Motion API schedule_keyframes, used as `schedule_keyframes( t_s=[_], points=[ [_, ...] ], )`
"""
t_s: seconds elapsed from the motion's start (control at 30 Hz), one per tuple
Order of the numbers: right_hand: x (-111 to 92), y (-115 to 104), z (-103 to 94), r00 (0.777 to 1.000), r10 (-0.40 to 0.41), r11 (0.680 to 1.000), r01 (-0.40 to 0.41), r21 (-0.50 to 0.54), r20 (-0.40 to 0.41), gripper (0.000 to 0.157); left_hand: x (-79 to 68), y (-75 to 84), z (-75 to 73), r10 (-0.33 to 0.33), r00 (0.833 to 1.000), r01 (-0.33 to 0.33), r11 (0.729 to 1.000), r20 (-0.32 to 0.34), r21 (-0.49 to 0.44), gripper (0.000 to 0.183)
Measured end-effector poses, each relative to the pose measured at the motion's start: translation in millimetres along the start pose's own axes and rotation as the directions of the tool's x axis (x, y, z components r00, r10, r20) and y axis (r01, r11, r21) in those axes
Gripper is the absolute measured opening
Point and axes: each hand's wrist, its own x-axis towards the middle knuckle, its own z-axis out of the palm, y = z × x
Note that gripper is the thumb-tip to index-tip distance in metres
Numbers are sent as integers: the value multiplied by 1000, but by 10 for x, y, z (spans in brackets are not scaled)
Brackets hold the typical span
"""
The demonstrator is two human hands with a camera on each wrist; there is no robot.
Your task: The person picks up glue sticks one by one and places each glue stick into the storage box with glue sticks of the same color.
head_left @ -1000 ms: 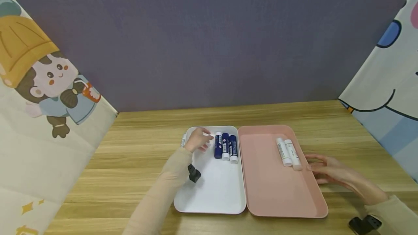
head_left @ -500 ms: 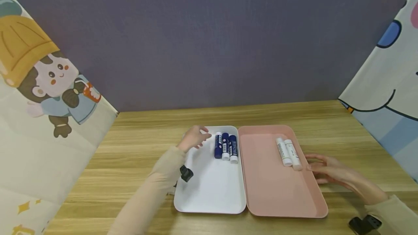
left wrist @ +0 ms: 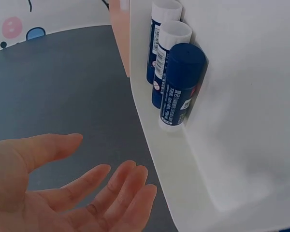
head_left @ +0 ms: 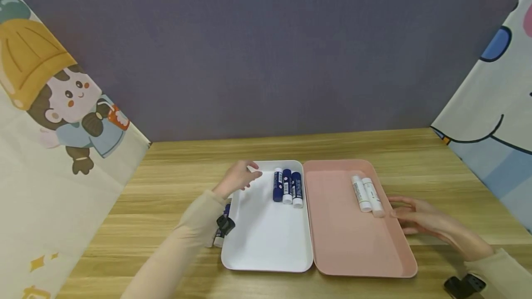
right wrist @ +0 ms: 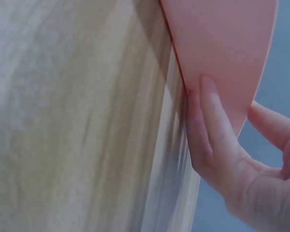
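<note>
My left hand [head_left: 238, 178] hovers over the far left corner of the white tray [head_left: 266, 248], fingers spread and holding nothing. Three blue glue sticks [head_left: 287, 187] with white parts lie side by side in that tray, to the right of this hand. In the left wrist view they are a blue-capped glue stick [left wrist: 181, 87] and two white-ended ones. My right hand [head_left: 420, 216] touches the right side of the pink tray [head_left: 349, 253]. In the right wrist view its fairly straight fingers [right wrist: 215, 116] lie against the tray's outer wall, thumb at the rim.
Two white glue sticks [head_left: 367, 196] lie in the pink tray's right side. Beside the white tray's left edge, more glue sticks [head_left: 219, 238] lie on the wooden table [head_left: 166, 188], partly hidden by my left forearm. The two trays stand edge to edge. A grey-blue panel [head_left: 266, 59] rises behind.
My left hand and forearm have moved left, away from the three blue glue sticks, uncovering glue sticks beside the white tray. My right hand and both trays have stayed put.
</note>
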Motion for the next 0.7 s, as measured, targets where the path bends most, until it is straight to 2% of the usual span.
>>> schedule_keyframes(
  t_s=[0.4,0.7],
  points=[
    [-13,-25,11,1000,9,1000,-9,16,4,67,-175,-83,-192,21,1000,-21,999,-20,34,34],
    [-18,-37,15,1000,20,1000,-20,-13,-7,69,-297,-222,-300,48,998,-45,996,-43,72,34]
  ],
)
